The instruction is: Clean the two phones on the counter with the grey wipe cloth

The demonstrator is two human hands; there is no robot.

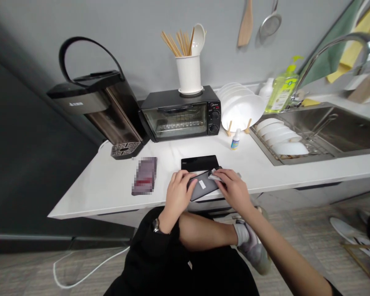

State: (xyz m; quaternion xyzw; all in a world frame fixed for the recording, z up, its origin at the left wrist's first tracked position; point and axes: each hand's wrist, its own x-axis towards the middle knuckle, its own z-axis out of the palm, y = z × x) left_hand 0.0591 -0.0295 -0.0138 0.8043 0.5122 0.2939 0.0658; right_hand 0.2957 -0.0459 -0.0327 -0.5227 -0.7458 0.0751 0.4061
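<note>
My left hand [178, 192] is closed on the left end of a dark grey phone [207, 188], which lies back up at the counter's front edge with a small white label on it. In my right hand [234, 188] is a small white piece, like a wipe or tissue [215, 176], pinched against the phone's upper right corner by the camera. Just behind the phone sits a flat black slab [199, 163] with a glossy face. Further left on the counter lies another phone-like object [145, 176], its surface blurred out. A small white spray bottle [235, 139] with a blue and yellow label stands behind my right hand.
A water dispenser [101, 111] and a toaster oven [180, 117] line the wall; a utensil holder [189, 74] tops the oven. Plates [242, 109] stand in a rack. Bowls [280, 137] sit by the sink [336, 127]. The white counter [110, 193] ends near my lap.
</note>
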